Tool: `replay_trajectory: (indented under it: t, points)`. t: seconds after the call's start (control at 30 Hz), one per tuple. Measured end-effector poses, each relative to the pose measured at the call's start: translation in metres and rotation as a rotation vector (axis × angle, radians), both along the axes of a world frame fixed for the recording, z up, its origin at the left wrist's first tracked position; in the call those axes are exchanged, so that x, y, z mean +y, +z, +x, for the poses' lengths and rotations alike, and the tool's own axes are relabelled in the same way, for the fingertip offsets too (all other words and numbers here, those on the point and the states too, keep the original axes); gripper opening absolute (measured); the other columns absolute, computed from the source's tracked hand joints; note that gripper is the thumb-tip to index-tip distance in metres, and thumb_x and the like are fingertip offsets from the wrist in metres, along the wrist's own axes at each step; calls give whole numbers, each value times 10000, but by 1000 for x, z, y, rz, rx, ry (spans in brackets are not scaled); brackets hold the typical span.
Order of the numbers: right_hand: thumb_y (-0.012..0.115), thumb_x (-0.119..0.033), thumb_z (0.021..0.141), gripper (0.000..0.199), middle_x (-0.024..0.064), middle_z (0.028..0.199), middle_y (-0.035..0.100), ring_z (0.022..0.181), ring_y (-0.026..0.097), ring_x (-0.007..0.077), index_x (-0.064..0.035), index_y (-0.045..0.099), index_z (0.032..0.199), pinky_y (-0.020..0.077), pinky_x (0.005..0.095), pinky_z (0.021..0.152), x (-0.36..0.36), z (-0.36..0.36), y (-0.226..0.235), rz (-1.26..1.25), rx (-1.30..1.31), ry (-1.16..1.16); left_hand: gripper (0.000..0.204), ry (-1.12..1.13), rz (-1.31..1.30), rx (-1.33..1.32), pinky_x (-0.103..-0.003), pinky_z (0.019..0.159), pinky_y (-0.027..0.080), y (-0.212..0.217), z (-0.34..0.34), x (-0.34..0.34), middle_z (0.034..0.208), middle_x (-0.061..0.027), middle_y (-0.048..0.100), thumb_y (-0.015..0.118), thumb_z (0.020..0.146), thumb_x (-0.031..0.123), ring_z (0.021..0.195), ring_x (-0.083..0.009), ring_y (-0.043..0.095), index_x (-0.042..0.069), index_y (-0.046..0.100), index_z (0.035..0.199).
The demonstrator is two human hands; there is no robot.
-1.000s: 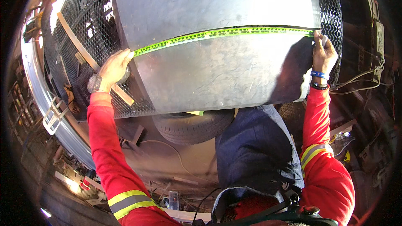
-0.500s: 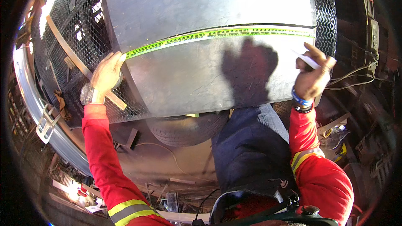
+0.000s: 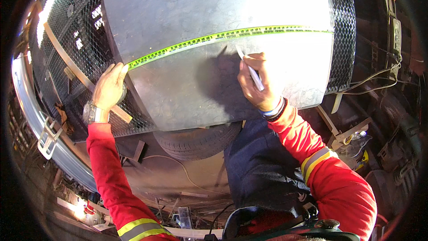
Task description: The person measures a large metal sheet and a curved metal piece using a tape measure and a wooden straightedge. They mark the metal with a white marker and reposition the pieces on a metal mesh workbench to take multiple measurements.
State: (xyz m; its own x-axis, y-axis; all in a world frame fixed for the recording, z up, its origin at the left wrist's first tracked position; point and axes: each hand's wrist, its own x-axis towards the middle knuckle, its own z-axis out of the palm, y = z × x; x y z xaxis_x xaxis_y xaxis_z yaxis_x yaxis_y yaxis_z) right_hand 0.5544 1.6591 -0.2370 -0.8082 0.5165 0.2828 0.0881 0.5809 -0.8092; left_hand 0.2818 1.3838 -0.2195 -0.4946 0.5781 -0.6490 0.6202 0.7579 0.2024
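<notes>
Head view: nearest, the right hand (image 3: pixel 256 82) grips a white marker (image 3: pixel 250 69) on the metal sheet (image 3: pixel 214 40); left hand (image 3: pixel 109 87) pins the yellow-green tape measure (image 3: pixel 223 35) farther left. Keep the tape taut, marking beside it.

We see a sheet metal panel (image 3: pixel 200 71) with a dull grey, faintly mottled galvanised finish that glares white where the light hits it. Across it runs a matt yellow-green measuring tape (image 3: pixel 223 35). Under it lies dark expanded-metal mesh (image 3: pixel 76 49), rough and open. Our sleeves (image 3: pixel 111 174) are red cloth with shiny reflective bands. The tyre (image 3: pixel 196 138) below is matt black rubber.
</notes>
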Motion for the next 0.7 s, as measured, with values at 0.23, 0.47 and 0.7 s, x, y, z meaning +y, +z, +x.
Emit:
replay_trajectory:
  t: [0.23, 0.47, 0.7]
  points:
    - [671, 71, 684, 284, 135, 790, 591, 682, 582, 301, -12, 566, 934, 485, 368, 613, 1, -14, -5, 50, -18, 12, 389, 0, 29, 7, -459, 962, 426, 1, 1, -2, 1164, -257, 584, 423, 998, 300, 1147, -443, 504, -18, 575, 1163]
    - [671, 69, 689, 267, 131, 793, 593, 678, 584, 297, -14, 571, 923, 489, 360, 615, 1, -19, -5, 59, 0, 6, 380, 25, 84, -6, -481, 930, 430, -1, 1, -2, 1119, -275, 583, 422, 999, 301, 1120, -457, 503, -22, 572, 1130]
    - [679, 11, 695, 195, 122, 770, 586, 676, 590, 292, -31, 570, 851, 487, 361, 606, 4, -19, -4, 67, -114, 27, 391, 12, 87, 11, -479, 932, 433, 1, 1, 0, 1110, -283, 586, 424, 998, 307, 1120, -458, 508, -27, 569, 1139]
